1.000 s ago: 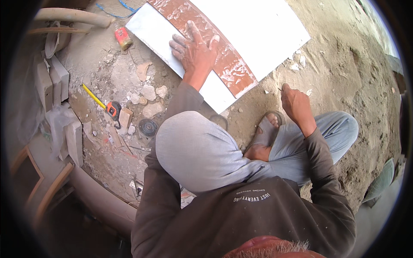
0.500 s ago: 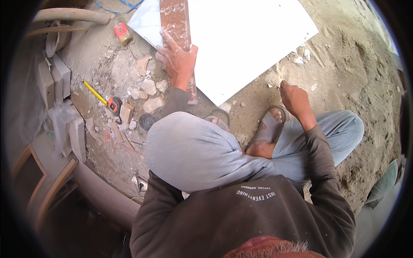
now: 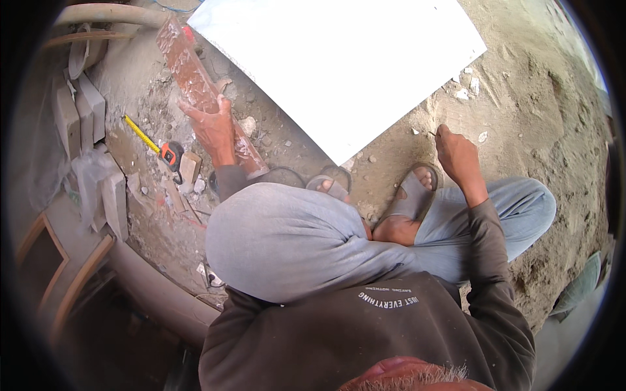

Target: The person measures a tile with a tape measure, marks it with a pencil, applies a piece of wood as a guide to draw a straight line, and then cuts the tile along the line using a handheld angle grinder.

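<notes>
My left hand (image 3: 215,130) is closed round a long brown strip (image 3: 187,65), streaked with pale residue, that lies at a slant just left of the large white sheet (image 3: 336,72). My right hand (image 3: 456,156) is closed on a small, thin, dark object too small to make out, over the dirt right of the sheet's near corner. The sheet lies flat, beyond my sandalled feet (image 3: 411,199). An orange and black tape measure (image 3: 171,156), its yellow blade out, rests on the rubble left of my left hand.
Grey blocks (image 3: 114,202) and clear plastic (image 3: 88,176) stand along the left side. A pale pipe (image 3: 114,16) lies at the upper left, a wooden frame (image 3: 81,280) at the lower left. Loose sandy soil (image 3: 541,117) with white chips covers the right side.
My left hand has moved the brown strip leftward off the white sheet, turning it on the way. It now covers most of the red can. My right hand has shifted only slightly.
</notes>
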Tool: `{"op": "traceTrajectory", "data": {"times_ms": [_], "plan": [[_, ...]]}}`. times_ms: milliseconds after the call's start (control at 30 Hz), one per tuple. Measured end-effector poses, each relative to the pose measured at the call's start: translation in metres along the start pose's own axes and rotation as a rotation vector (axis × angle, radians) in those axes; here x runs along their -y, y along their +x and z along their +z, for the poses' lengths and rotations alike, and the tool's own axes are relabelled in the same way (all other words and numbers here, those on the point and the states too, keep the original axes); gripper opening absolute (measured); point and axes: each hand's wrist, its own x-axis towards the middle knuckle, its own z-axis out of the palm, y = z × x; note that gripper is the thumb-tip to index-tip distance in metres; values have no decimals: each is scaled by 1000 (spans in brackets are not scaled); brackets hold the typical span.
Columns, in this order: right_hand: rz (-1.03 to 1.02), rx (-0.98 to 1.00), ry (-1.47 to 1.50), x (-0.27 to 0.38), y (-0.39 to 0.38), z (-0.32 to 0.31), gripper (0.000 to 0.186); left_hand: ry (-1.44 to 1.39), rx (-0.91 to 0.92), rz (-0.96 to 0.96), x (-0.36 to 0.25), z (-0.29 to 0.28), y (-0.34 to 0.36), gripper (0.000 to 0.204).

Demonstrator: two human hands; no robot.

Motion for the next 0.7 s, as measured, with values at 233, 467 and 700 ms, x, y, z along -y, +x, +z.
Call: {"op": "traceTrajectory", "data": {"times_ms": [233, 467, 700], "plan": [[-72, -151, 4, -5, 7, 7, 13, 209, 133, -292, 18, 0, 16, 87], [9, -185, 111, -19, 17, 4, 33, 220, -26, 241, 23, 23, -14, 57], [453, -157, 1262, -45, 113, -20, 55, -1175, 787, -380, -53, 53, -142, 65]]}}
